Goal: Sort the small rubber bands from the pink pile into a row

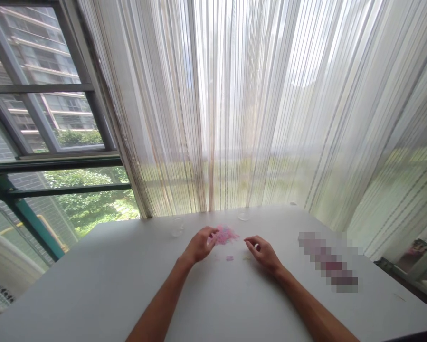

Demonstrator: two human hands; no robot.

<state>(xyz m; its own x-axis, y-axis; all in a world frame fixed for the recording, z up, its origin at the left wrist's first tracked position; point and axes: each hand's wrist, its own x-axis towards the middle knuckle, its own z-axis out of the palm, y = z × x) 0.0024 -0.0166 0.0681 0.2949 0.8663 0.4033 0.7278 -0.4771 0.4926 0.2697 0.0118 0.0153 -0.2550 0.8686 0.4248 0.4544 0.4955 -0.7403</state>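
A loose pile of small pink and pale pieces (226, 234) lies on the white table (128, 275). At its left edge is my left hand (200, 245), thumb and fingers apart, the fingertips at the pile. My right hand (265, 254) is to the right of the pile, its fingers curled and the thumb and forefinger tips together in a pinch. Whatever is between those tips is too small to make out. Between the hands, nearer to me, lies a small pink-purple cluster (229, 258). Faint yellowish bits (247, 258) are just beside my right hand.
Behind the pile stands a clear round dish (244, 216); more clear dishes (178, 228) are at the back left. A blurred-out dark pink patch (329, 261) covers something on the right. Sheer curtains (234, 118) hang behind the table's far edge. A thin strip (399, 297) lies at far right.
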